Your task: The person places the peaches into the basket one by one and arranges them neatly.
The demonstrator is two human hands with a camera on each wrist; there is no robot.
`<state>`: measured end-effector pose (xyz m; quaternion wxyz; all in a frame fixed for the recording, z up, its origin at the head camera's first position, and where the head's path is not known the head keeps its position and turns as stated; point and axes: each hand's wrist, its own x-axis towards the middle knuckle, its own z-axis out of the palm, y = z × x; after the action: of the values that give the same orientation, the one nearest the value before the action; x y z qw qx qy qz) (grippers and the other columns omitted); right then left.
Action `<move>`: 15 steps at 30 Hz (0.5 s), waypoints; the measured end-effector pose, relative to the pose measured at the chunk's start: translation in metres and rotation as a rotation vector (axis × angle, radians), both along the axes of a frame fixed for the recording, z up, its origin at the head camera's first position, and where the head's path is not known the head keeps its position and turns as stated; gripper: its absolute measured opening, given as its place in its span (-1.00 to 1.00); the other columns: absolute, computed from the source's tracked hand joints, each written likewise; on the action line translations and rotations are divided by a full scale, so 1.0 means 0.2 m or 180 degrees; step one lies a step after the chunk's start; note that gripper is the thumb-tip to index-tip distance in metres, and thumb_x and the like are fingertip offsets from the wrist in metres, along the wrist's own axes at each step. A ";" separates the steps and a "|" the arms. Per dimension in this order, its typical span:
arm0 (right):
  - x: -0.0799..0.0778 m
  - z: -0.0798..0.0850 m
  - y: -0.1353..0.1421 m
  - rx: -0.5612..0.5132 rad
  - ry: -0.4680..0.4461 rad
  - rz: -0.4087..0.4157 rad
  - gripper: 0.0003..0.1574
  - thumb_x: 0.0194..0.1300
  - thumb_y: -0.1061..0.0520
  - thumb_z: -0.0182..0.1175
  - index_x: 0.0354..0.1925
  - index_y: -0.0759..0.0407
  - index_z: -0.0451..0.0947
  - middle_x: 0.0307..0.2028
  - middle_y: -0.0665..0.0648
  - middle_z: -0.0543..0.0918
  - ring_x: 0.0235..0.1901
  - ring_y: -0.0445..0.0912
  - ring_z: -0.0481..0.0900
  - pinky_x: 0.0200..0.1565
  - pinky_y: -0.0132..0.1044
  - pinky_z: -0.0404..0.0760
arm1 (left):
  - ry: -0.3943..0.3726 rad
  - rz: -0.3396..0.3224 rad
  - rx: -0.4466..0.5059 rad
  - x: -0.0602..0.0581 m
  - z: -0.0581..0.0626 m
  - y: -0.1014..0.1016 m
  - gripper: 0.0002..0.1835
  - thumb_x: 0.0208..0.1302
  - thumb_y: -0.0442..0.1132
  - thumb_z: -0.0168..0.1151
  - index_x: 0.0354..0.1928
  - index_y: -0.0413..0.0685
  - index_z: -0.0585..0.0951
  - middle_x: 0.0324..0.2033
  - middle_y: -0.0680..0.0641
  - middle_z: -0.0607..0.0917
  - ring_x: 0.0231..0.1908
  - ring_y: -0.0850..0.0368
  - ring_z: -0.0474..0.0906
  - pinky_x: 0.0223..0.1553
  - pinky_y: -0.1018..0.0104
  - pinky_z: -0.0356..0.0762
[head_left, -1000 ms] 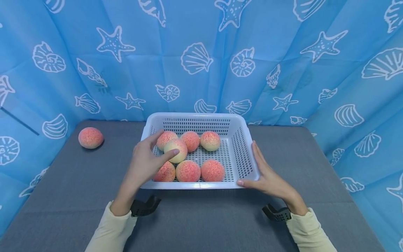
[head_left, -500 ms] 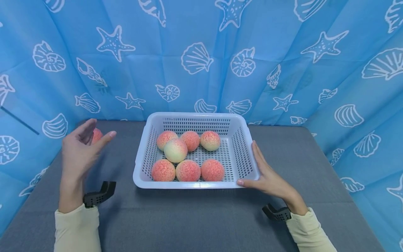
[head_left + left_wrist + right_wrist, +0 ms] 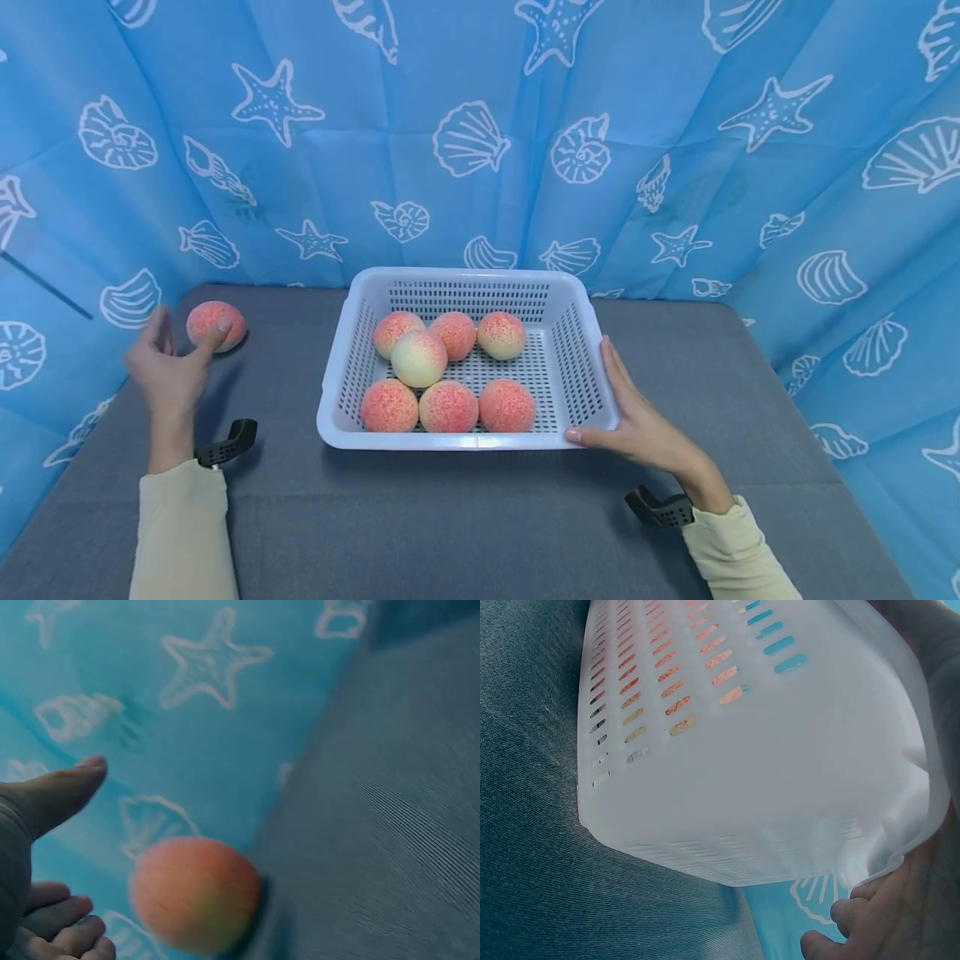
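My left hand [image 3: 171,362] hovers at the left, fingers and thumb spread around a pinkish-red peach [image 3: 217,325] that lies on the table. In the left wrist view a gap shows between that peach [image 3: 196,894] and the thumb [image 3: 64,791]. A white perforated plastic basket [image 3: 480,441] stands mid-table. Several peaches lie inside it, with a paler one [image 3: 418,358] resting against others at the left. My right hand [image 3: 637,425] holds the basket's front right corner, thumb on the front rim and fingers along the right side. The right wrist view shows the basket's outer wall [image 3: 795,772] close up.
A grey cloth covers the table [image 3: 480,525]. Behind it and at both sides hangs a blue curtain [image 3: 495,217] with white shell and starfish prints. The lone peach sits close to the table's far left corner.
My left hand has moved from the pale peach in the basket leftward to the lone peach, then slightly back towards me. The right hand and the basket have stayed in place.
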<state>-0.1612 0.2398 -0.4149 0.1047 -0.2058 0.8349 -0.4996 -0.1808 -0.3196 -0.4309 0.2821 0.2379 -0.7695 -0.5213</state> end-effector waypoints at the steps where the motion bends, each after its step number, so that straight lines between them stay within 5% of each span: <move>1: 0.00 0.00 0.00 0.0005 0.0004 -0.0004 0.62 0.16 0.13 0.53 0.60 -0.22 -0.57 0.57 0.28 -0.49 0.17 0.32 0.50 -0.07 -0.24 0.68 | 0.0004 0.0025 0.0017 -0.01 -0.03 -0.01 -0.09 0.31 -0.07 0.39 0.58 -0.10 0.15 0.54 -0.09 0.17 0.52 0.16 0.05 0.45 0.37 0.02; 15: 0.00 -0.01 0.00 -0.0063 -0.0060 -0.0001 0.62 0.16 0.15 0.53 0.59 -0.30 -0.56 0.58 0.22 -0.52 0.18 0.34 0.48 -0.10 -0.23 0.69 | 0.0064 0.0231 0.0394 -0.10 -0.25 -0.10 0.00 0.17 -0.05 0.52 0.57 -0.04 0.19 0.55 -0.01 0.16 0.51 0.25 0.04 0.44 0.43 -0.02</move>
<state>-0.1606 0.2395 -0.4160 0.1105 -0.2020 0.8290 -0.5097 -0.2016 -0.3392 -0.4807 0.2932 0.2774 -0.7238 -0.5596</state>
